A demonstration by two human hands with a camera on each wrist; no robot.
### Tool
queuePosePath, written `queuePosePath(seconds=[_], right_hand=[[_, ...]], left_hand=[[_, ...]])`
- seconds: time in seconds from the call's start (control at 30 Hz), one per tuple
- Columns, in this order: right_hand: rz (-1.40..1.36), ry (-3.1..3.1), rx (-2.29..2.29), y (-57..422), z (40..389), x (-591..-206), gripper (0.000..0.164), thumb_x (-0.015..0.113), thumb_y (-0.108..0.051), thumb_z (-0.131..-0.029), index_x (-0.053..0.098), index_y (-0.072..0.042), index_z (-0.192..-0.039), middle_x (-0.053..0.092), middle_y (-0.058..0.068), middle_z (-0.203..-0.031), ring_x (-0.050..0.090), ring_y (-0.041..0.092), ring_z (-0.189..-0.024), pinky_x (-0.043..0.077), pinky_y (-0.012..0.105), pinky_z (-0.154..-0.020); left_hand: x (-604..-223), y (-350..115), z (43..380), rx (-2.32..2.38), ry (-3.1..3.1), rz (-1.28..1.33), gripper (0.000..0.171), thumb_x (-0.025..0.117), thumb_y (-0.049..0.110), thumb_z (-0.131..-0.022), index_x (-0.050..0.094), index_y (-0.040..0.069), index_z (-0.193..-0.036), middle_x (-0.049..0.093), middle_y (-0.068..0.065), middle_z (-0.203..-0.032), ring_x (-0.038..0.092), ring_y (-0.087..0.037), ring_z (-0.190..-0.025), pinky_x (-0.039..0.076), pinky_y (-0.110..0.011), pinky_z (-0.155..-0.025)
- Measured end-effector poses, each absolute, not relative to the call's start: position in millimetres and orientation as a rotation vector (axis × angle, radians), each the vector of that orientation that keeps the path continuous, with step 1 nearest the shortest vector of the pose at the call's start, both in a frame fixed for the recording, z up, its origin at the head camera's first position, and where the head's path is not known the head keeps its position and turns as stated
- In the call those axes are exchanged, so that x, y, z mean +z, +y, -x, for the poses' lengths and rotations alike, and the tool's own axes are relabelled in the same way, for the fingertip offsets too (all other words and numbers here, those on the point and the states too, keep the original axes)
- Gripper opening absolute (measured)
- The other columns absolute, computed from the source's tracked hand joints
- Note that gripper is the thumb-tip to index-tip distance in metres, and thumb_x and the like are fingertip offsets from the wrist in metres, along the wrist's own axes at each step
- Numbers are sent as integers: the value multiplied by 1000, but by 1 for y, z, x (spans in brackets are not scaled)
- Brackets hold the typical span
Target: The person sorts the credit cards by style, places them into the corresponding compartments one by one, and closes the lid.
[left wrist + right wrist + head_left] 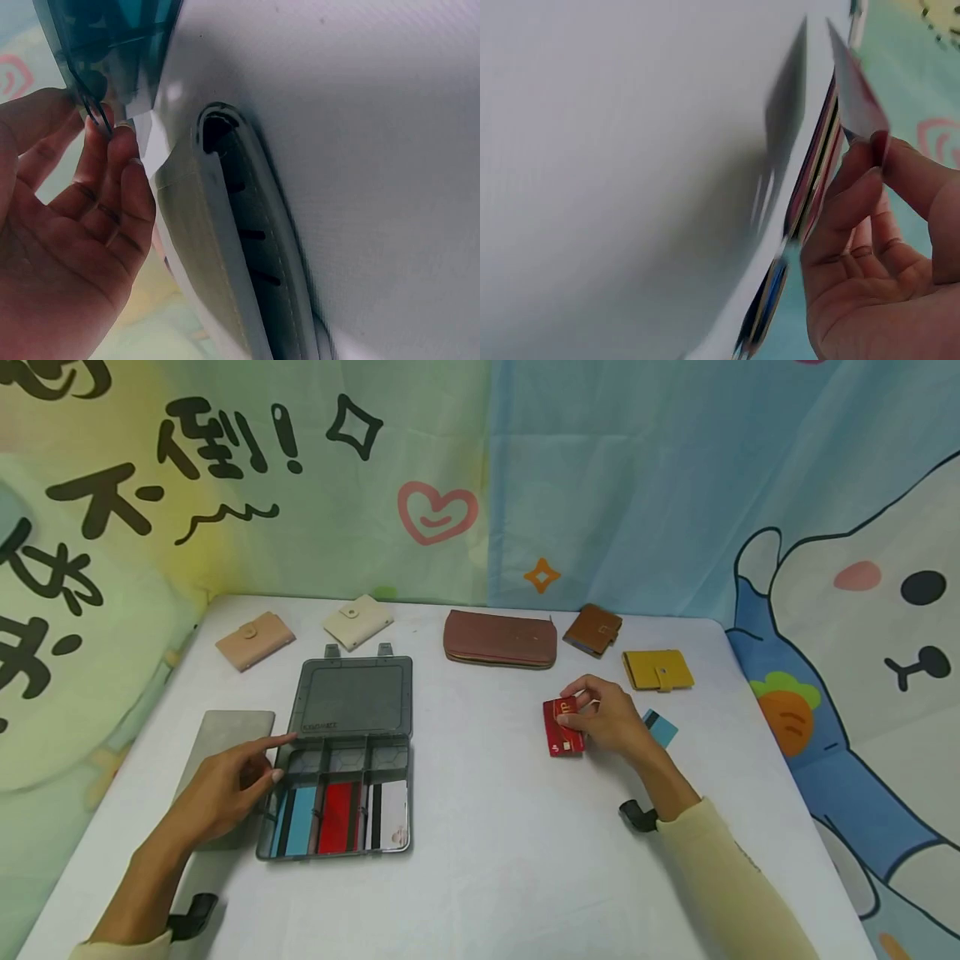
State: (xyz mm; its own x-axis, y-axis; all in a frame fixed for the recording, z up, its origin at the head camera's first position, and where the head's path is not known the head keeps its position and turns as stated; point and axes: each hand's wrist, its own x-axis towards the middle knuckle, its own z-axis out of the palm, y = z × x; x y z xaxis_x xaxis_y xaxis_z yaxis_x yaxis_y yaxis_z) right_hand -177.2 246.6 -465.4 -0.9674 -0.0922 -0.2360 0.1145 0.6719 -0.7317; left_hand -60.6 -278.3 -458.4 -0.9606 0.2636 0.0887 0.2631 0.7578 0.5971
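A grey see-through compartment box (334, 858) lies with its lid (352, 697) folded back. In its front compartments stand blue cards (302, 821), red cards (336, 818) and white cards (392, 814). My left hand (225, 789) holds the box's left edge, its index finger stretched along the hinge side; the left wrist view shows the fingertips at the box wall. A red card (557, 739) is pinched between the thumb and fingers of my right hand (606, 717), tilted above the table, as the right wrist view also shows. Beside that wrist lies a blue card (662, 728).
A grey wallet (232, 735) lies left of the box, partly under the left hand. Along the back are a pink wallet (257, 642), cream wallet (358, 622), long brown wallet (499, 639), small brown wallet (593, 629) and yellow wallet (658, 669). A printed curtain (615, 485) hangs behind.
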Motion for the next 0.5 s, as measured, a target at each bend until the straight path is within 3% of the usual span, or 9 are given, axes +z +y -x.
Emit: queuePosePath(seconds=[0.27, 0.5], right_hand=[[146, 2400, -1492, 189, 153, -466, 28, 77, -21, -88, 68, -20, -115, 63, 10, -100, 66, 22, -67, 57, 33, -60], [312, 2146, -1626, 127, 125, -460, 26, 76, -19, -90, 69, -16, -115, 70, 9, -96, 68, 30, -68, 59, 39, -63]], left_hand=[[-459, -278, 61, 1014, 2947, -445, 55, 71, 0, -89, 56, 13, -141, 55, 2, -75, 49, -4, -64, 43, -22, -55], [-458, -277, 60, 992, 2945, -424, 55, 70, 0, -89, 56, 12, -141, 56, 2, -76, 49, -5, -64, 43, -22, -55]])
